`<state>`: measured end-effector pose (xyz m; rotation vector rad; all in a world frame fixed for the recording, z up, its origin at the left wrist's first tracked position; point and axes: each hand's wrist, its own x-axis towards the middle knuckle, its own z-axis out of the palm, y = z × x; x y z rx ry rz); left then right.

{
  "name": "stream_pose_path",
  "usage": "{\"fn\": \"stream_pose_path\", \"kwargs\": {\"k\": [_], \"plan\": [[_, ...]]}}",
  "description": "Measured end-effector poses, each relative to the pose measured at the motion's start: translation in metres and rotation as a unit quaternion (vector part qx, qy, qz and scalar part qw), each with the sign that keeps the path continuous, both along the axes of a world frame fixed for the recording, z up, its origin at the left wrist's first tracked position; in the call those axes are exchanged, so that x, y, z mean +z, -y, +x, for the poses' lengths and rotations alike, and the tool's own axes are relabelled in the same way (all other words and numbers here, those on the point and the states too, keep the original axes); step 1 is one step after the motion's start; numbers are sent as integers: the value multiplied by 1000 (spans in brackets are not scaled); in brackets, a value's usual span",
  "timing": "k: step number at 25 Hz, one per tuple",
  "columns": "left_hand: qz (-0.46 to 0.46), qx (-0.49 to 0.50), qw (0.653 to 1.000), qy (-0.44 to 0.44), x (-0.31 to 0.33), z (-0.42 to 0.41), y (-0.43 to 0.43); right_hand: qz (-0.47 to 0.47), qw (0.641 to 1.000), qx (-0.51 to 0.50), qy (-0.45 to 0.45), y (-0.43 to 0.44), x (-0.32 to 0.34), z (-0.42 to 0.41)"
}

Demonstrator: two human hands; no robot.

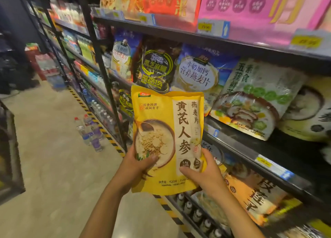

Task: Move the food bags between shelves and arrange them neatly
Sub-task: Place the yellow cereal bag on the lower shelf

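I hold a yellow oatmeal bag [166, 130] upright in front of the shelves, its printed face toward me. My left hand [136, 166] grips its lower left edge, thumb on the front. My right hand [204, 173] grips its lower right edge. Behind the bag, the middle shelf [250, 148] carries a black sesame bag [155, 65], a blue-and-white oat bag [198, 71] and a pale green vegetable bag [254, 101], all leaning back. Orange bags [250, 196] lie on the shelf below.
The top shelf holds red [161, 1] and pink [254, 10] boxes. Bottles fill the lowest shelf [197, 214]. Several water bottles [89, 132] stand on the floor by the yellow-black floor tape [111, 141]. The aisle floor stretches to the left; a dark cabinet [9, 148] stands at the left edge.
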<state>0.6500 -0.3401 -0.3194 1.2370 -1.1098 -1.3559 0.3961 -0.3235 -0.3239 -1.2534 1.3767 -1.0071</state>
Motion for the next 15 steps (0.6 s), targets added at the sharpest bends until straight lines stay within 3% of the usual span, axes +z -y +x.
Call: {"fn": "stream_pose_path", "kwargs": {"k": [7,15], "plan": [[-37,-196,979,35,14,-57,109,-11,979,-203,12,9,16,-28],[-59,-388,920,19,36,-161,155,-58,913,-403,-9,-23,29,-61]]}}
